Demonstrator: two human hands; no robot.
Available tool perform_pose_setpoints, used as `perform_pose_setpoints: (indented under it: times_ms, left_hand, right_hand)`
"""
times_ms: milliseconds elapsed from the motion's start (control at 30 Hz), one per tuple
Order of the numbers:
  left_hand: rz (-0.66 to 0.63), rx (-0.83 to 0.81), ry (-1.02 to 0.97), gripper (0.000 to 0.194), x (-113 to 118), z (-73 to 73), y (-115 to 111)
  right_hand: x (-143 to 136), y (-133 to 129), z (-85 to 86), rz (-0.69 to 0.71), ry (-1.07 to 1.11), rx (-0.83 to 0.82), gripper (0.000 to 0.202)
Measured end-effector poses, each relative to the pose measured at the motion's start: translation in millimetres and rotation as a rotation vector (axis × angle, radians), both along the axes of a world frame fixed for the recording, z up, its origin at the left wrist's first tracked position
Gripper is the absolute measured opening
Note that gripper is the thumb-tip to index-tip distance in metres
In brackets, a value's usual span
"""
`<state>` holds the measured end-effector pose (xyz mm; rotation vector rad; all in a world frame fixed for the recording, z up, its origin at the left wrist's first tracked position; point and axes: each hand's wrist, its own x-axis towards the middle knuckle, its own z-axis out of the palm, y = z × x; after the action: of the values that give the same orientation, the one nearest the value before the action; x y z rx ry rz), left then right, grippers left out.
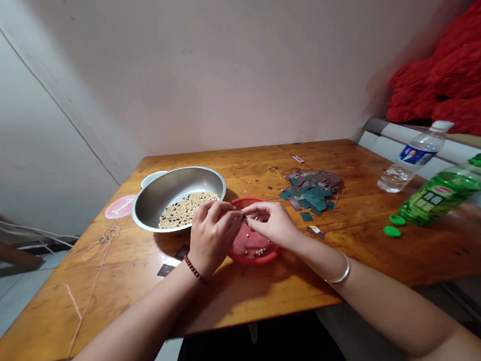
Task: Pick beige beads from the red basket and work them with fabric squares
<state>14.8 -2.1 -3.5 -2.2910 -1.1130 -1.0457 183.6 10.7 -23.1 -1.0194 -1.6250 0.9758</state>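
Pinched together, the fingertips of the left hand (212, 233) and right hand (271, 223) met over the red basket (254, 261), seemingly clamped on a small dark piece (244, 216), too small to identify. Pale beads (260, 253) lay in the basket; a steel bowl (163, 195) stood far left of it. Step judged: fine two-handed working. Next move seemingly called for a steady pinch above the basket.
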Motion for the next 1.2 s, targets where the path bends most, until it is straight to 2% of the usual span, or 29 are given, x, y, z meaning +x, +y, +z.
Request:
perform_pose_setpoints:
  times_ms: [500, 1200]
  left_hand:
    - [-0.015, -0.029, -0.001, 0.008, 1.2, 3.5, -0.9]
    - [0.059, -0.029, 0.02, 0.009, 1.1, 2.2, -1.5]
  right_hand:
    - [0.3, -1.6, 3.2, -0.01, -0.005, -0.003, 0.02]
    - [0.8, -2.4, 2.2, -0.006, -0.048, 0.017, 0.021]
